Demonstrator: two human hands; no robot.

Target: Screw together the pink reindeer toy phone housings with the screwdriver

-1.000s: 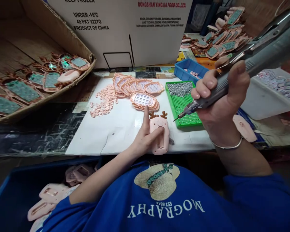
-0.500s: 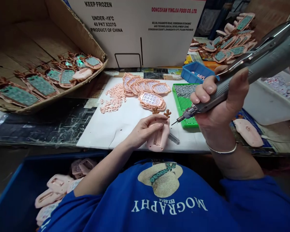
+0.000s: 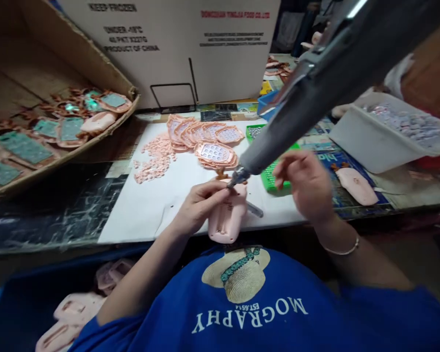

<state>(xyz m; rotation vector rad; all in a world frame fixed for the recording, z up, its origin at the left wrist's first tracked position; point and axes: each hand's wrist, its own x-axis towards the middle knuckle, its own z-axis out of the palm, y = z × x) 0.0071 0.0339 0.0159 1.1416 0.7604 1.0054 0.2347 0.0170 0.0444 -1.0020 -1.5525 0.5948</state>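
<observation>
My left hand point(image 3: 201, 203) is closed on a pink toy phone shell point(image 3: 225, 222), back side up, with a long recess in it and brown antlers at its far end. A grey electric screwdriver point(image 3: 278, 132) slants down from the upper right, its tip at the shell's far end beside my left fingertips. My right hand point(image 3: 310, 186) is off the screwdriver, over the right side of the green tray point(image 3: 269, 177). Its fingers are loosely curled and apart, somewhat blurred, with nothing visible in them. A small clear-grey bar point(image 3: 254, 209) lies beside the shell.
Pink keypad fronts point(image 3: 216, 154) are stacked behind a heap of small pink parts point(image 3: 153, 161). A cardboard box point(image 3: 131, 95) with toy halves stands left, a white bin point(image 3: 370, 142) right. Another shell point(image 3: 357, 186) lies near the bin. A blue crate point(image 3: 17, 288) sits below left.
My right hand has let go of the screwdriver and moved down by the green tray. The screwdriver tip has come left onto the shell. The view has shifted to the right.
</observation>
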